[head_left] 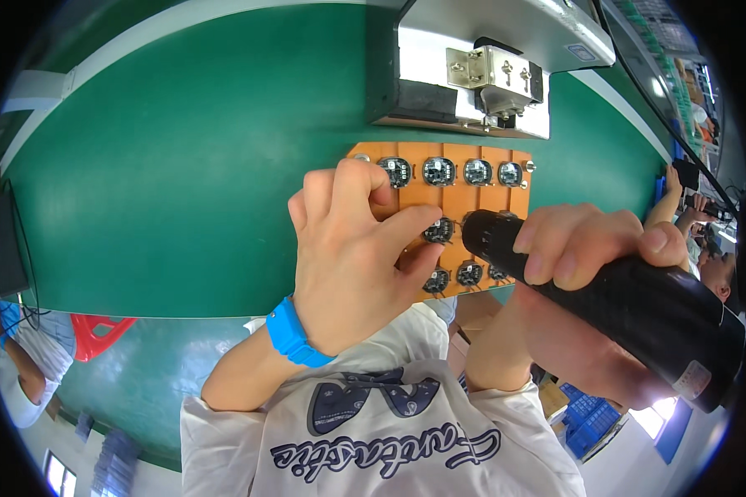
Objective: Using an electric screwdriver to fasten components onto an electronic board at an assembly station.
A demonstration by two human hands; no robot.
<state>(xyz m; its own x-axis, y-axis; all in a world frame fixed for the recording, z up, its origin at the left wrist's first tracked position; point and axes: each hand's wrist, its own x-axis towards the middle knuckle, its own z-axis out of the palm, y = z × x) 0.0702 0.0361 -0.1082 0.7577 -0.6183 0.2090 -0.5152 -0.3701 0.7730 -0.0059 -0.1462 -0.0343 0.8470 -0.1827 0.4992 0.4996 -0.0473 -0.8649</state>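
Observation:
An orange fixture board (458,201) lies at the table's near edge, with small round circuit boards seated in rows. Over its left part bends my left hand (352,236), a blue band on the wrist. Its fingers are curled, and two fingertips close at the left rim of a round circuit board (438,231) in the middle row. In my right hand (593,248) is a thick black electric screwdriver (630,306), tilted, its narrow front end over the middle row beside that circuit board. The tip is not visible, and the tool's front covers circuit boards behind it.
Behind the fixture stands a metal and black machine (472,74) with a bracket on its front. The green table (182,166) stretches left to a black box with cables (4,240). A red stool (99,335) and blue crates (588,418) are below. Other people sit at both sides.

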